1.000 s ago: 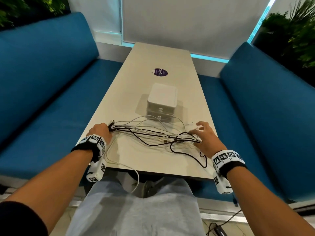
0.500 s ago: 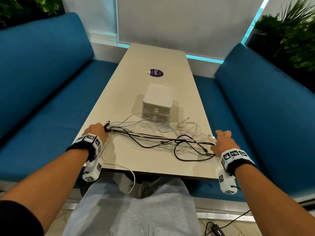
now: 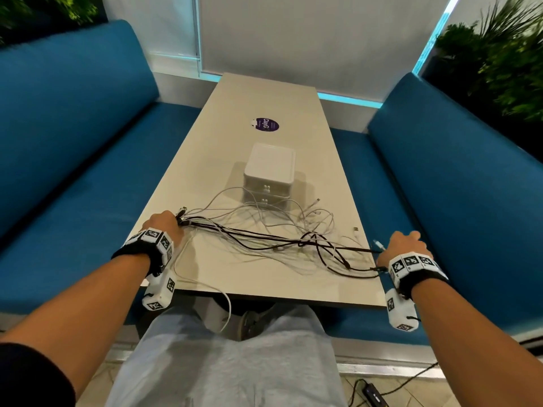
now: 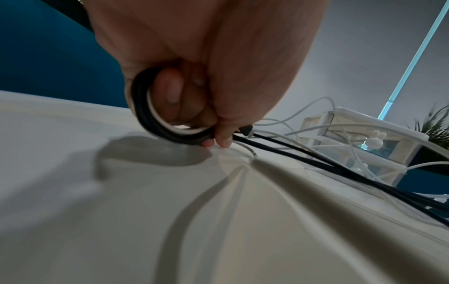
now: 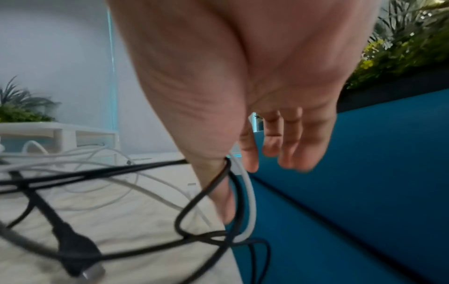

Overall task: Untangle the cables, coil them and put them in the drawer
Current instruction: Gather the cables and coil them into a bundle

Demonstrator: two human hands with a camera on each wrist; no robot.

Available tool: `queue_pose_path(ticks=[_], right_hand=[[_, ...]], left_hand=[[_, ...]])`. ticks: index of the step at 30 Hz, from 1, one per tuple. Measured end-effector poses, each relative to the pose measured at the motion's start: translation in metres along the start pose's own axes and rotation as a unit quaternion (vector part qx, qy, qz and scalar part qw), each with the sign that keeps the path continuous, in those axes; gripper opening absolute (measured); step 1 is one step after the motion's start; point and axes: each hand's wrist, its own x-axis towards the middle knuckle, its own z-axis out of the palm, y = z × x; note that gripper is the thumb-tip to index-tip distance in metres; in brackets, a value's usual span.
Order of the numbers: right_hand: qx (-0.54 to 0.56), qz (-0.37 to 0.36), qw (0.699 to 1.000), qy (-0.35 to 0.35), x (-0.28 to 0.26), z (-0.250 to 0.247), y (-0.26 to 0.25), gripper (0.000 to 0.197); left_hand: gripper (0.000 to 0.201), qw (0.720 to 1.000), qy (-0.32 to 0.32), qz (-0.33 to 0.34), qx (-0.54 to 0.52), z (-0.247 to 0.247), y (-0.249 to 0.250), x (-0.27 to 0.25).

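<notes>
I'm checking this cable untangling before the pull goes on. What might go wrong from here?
The black cables cross in a knot mid-table, so pulling apart may tighten it. A white cable hangs off the table's near edge and may slide off. Cables run up against the drawer unit; a pull might drag it.

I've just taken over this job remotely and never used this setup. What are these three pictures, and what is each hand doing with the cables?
No machine here: a person works with bare hands. The wide picture comes from a head camera; the other two from cameras on each wrist. On the table lie tangled black and white cables before a small white drawer box. The left hand holds a bunch of cable loops in a closed grip. The right hand, at the table's right edge, has cables hooked around its thumb, fingers relaxed.
</notes>
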Motion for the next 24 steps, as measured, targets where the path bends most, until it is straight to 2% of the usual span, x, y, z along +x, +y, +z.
queue_pose_path(ticks=[1, 3, 5, 7, 9, 12, 14, 16, 18, 21, 23, 24], right_hand=[[-0.011, -0.001, 1.000, 0.026, -0.001, -0.001, 0.000, 0.039], [-0.010, -0.006, 0.999, 0.038, -0.001, -0.002, -0.002, 0.035], [0.027, -0.005, 0.999, 0.018, 0.002, 0.000, -0.004, 0.045], [0.127, 0.000, 0.992, -0.020, 0.008, 0.007, -0.005, 0.063], [0.226, -0.012, 0.974, -0.025, 0.007, 0.008, -0.005, 0.079], [0.275, -0.008, 0.961, 0.018, 0.005, 0.009, -0.007, 0.070], [0.293, 0.016, 0.956, 0.017, 0.008, 0.011, -0.005, 0.061], [0.373, 0.045, 0.927, -0.020, 0.008, 0.011, -0.002, 0.052], [0.436, 0.056, 0.898, -0.017, 0.009, 0.011, 0.001, 0.047], [0.476, 0.020, 0.879, 0.013, 0.003, 0.010, -0.003, 0.060], [0.475, -0.025, 0.879, 0.001, -0.002, 0.008, -0.009, 0.071], [0.464, -0.051, 0.884, -0.001, -0.004, 0.008, -0.013, 0.069]], left_hand=[[0.029, 1.000, 0.000, 0.000, -0.002, 0.001, 0.000, 0.000], [0.030, 1.000, -0.001, -0.003, -0.009, 0.001, 0.000, -0.002], [0.032, 1.000, -0.002, -0.005, -0.015, 0.001, -0.001, -0.003], [0.037, 1.000, -0.006, -0.004, -0.017, 0.001, -0.002, -0.003], [0.036, 1.000, -0.008, -0.004, -0.018, 0.000, -0.001, -0.002], [0.032, 1.000, -0.008, -0.004, -0.017, 0.000, -0.002, -0.001], [0.031, 1.000, -0.008, -0.006, -0.018, -0.001, -0.002, -0.001], [0.030, 1.000, -0.008, -0.004, -0.019, -0.001, -0.001, -0.003], [0.031, 1.000, -0.007, -0.003, -0.020, -0.002, 0.001, -0.005], [0.031, 1.000, -0.004, -0.003, -0.015, -0.004, 0.003, -0.008], [0.029, 1.000, 0.000, -0.003, -0.014, -0.004, 0.003, -0.008], [0.028, 1.000, 0.002, -0.002, -0.013, -0.004, 0.003, -0.008]])
